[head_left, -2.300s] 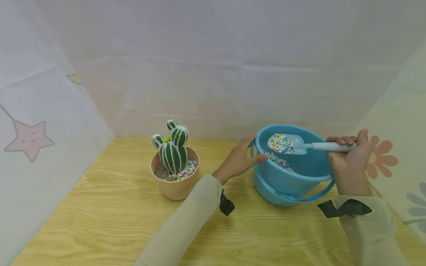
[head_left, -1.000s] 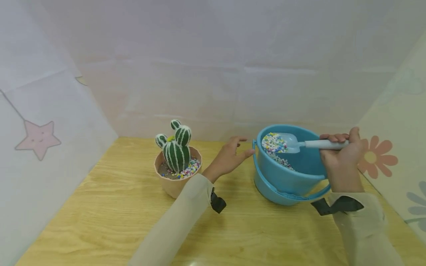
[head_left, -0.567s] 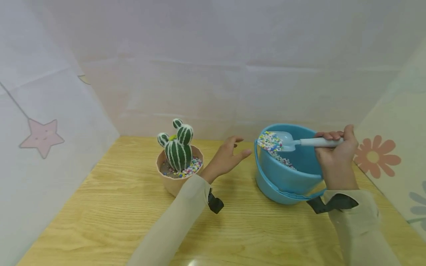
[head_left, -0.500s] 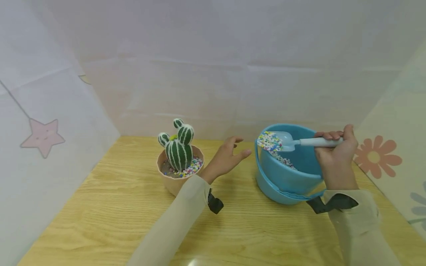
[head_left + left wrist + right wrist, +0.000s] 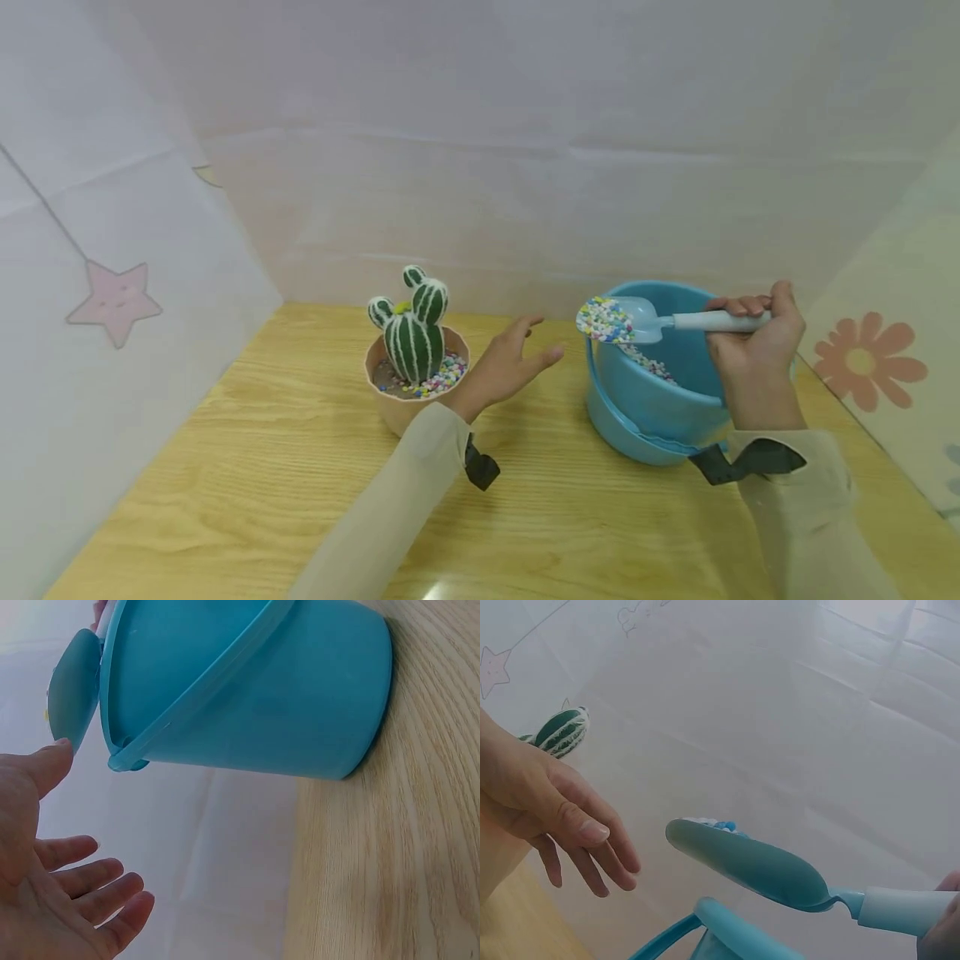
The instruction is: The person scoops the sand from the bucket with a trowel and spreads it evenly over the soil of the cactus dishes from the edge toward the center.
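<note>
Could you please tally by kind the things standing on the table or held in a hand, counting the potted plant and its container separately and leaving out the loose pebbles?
Scoop: 1
Bucket: 1
Cactus: 1
Flowerpot: 1
Total: 4

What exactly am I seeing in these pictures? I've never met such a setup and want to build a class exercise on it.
There is no robot, just a person's bare left hand and right hand. The widest picture comes from a camera on the head; the other two come from cameras on the wrists.

On the wooden table stand a pot with a cactus and a blue bucket. Small colourful pieces lie in both.

The right hand grips a scoop by its white handle, carrying more pieces above the bucket's rim. The left hand is open, holding nothing.
</note>
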A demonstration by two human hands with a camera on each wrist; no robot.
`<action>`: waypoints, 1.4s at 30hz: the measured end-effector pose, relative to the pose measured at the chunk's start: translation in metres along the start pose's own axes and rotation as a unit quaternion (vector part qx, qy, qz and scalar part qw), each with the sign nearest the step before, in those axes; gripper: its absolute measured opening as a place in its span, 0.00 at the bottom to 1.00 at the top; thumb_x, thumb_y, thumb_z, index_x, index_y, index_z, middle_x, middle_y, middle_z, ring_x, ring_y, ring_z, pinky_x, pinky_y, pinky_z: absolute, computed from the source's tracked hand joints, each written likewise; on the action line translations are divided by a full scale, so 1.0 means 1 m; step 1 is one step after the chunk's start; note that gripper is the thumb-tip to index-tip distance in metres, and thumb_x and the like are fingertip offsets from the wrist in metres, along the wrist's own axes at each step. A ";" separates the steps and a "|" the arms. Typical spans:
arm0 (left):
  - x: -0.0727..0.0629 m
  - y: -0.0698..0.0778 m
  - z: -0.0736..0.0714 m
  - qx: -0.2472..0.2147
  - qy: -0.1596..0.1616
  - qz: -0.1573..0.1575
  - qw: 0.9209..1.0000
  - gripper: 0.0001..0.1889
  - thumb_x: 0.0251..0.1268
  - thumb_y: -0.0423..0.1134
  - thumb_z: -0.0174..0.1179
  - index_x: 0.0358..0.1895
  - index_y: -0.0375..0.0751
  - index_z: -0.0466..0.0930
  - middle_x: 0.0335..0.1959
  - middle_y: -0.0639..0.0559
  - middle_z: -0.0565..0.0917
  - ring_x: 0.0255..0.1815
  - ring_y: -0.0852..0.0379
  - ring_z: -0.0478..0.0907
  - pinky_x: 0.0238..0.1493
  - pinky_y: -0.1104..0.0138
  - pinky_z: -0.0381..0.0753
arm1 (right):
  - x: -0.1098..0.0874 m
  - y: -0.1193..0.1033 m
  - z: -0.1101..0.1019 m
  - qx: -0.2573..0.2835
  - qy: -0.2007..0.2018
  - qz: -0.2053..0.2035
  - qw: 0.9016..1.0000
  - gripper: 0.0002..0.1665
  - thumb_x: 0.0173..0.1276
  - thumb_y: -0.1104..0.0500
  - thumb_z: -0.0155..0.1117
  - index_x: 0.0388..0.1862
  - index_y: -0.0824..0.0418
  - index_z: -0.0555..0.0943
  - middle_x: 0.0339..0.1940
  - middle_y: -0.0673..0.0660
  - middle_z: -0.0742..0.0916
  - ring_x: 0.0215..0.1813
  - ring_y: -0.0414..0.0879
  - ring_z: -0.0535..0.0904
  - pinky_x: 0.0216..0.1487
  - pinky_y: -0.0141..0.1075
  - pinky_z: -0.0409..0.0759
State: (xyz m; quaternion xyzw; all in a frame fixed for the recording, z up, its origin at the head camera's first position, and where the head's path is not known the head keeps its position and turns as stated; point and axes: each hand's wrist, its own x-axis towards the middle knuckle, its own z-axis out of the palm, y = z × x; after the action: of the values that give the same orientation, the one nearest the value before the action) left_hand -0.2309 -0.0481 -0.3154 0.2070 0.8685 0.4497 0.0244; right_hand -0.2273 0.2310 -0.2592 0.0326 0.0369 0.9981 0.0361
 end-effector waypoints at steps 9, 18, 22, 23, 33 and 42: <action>-0.006 -0.006 -0.001 0.033 0.012 0.027 0.999 0.32 0.71 0.49 0.53 0.73 0.42 0.55 0.73 0.45 0.61 0.72 0.46 0.60 0.69 0.52 0.64 | 0.000 0.014 0.004 -0.007 -0.008 -0.001 1.000 0.21 0.77 0.55 0.47 0.24 0.66 0.64 0.14 0.62 0.67 0.15 0.56 0.60 0.29 0.45 0.63; -0.012 -0.006 -0.002 0.035 0.008 0.020 0.999 0.30 0.71 0.43 0.53 0.72 0.41 0.56 0.72 0.44 0.61 0.71 0.46 0.62 0.66 0.52 0.68 | 0.003 0.024 0.004 -0.014 -0.001 0.011 1.000 0.21 0.77 0.55 0.47 0.23 0.65 0.64 0.13 0.61 0.66 0.14 0.55 0.60 0.30 0.45 0.63; -0.014 -0.005 -0.002 0.042 0.008 0.020 0.999 0.30 0.71 0.43 0.53 0.72 0.41 0.56 0.72 0.44 0.61 0.70 0.46 0.63 0.66 0.53 0.68 | 0.004 0.028 0.005 -0.016 0.001 0.020 1.000 0.22 0.77 0.56 0.47 0.22 0.65 0.63 0.13 0.61 0.66 0.14 0.55 0.60 0.28 0.45 0.63; -0.014 -0.005 -0.003 0.041 0.009 0.020 0.999 0.30 0.71 0.42 0.53 0.72 0.40 0.57 0.71 0.44 0.62 0.70 0.45 0.63 0.65 0.53 0.69 | 0.005 0.030 0.005 -0.017 0.002 0.023 1.000 0.22 0.77 0.56 0.47 0.22 0.65 0.63 0.13 0.61 0.66 0.14 0.55 0.60 0.28 0.45 0.63; -0.025 -0.007 -0.007 0.038 0.015 0.031 0.999 0.27 0.71 0.39 0.53 0.68 0.36 0.59 0.68 0.41 0.64 0.69 0.43 0.63 0.65 0.52 0.68 | 0.006 0.049 0.009 -0.017 0.032 0.021 0.999 0.16 0.76 0.58 0.48 0.27 0.62 0.65 0.14 0.59 0.68 0.13 0.53 0.59 0.24 0.43 0.62; -0.031 -0.012 -0.003 0.042 0.011 0.021 0.999 0.27 0.71 0.41 0.52 0.69 0.38 0.59 0.68 0.42 0.65 0.67 0.45 0.64 0.64 0.53 0.69 | 0.003 0.060 0.012 -0.030 0.030 0.019 0.999 0.19 0.75 0.58 0.49 0.23 0.63 0.64 0.12 0.59 0.67 0.13 0.53 0.60 0.26 0.44 0.64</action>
State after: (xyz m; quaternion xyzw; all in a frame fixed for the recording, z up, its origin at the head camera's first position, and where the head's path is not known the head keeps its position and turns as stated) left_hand -0.2070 -0.0682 -0.3276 0.2212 0.8822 0.4156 -0.0039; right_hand -0.2340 0.1723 -0.2429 0.0018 0.0074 0.9998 0.0170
